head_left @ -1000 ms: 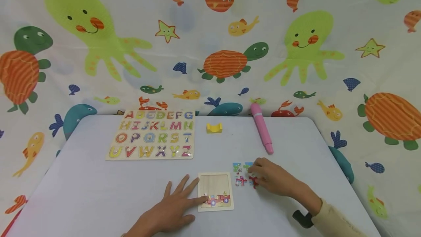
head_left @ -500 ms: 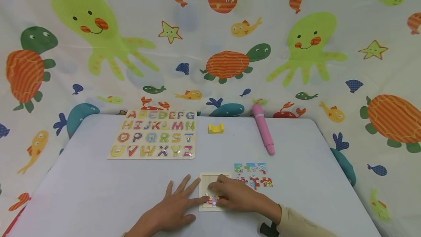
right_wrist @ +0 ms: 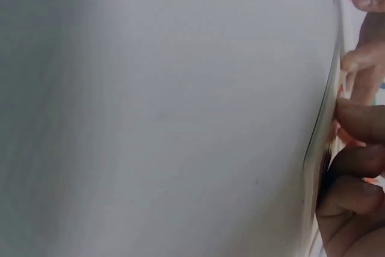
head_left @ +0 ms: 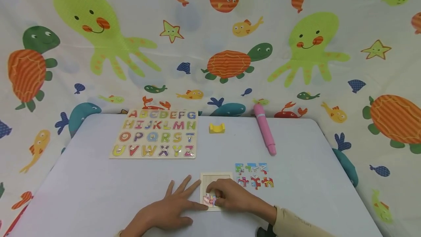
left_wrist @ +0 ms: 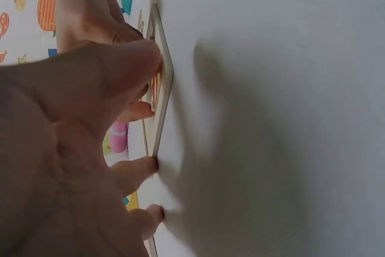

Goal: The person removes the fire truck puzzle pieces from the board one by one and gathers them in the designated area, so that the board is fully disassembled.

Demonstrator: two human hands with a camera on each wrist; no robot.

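Note:
A small square wooden puzzle tray (head_left: 217,173) lies on the table, with jigsaw pieces (head_left: 209,200) along its near side. Bent over it, my right hand (head_left: 231,196) has its thumb and curled fingers at a puzzle piece in that row, mostly hidden under them. In the right wrist view, the thumb (right_wrist: 361,121) meets a red-printed piece at the tray's rim. My left hand (head_left: 171,207) rests with spread fingers at the tray's left side, one fingertip on its near-left corner. Several loose jigsaw pieces (head_left: 255,182) lie in two rows right of the tray.
A wooden alphabet board (head_left: 154,134) lies at the back left. Behind the tray stands a yellow block (head_left: 217,128), and right of it lies a pink marker-shaped item (head_left: 264,129). A printed sea-animal cloth (head_left: 197,46) hangs behind the white table (head_left: 82,182).
My right hand has moved left from the loose pieces onto the tray, then shifted slightly, uncovering more of the tray's near row. The left hand stays at the tray, its touching finger slightly lower.

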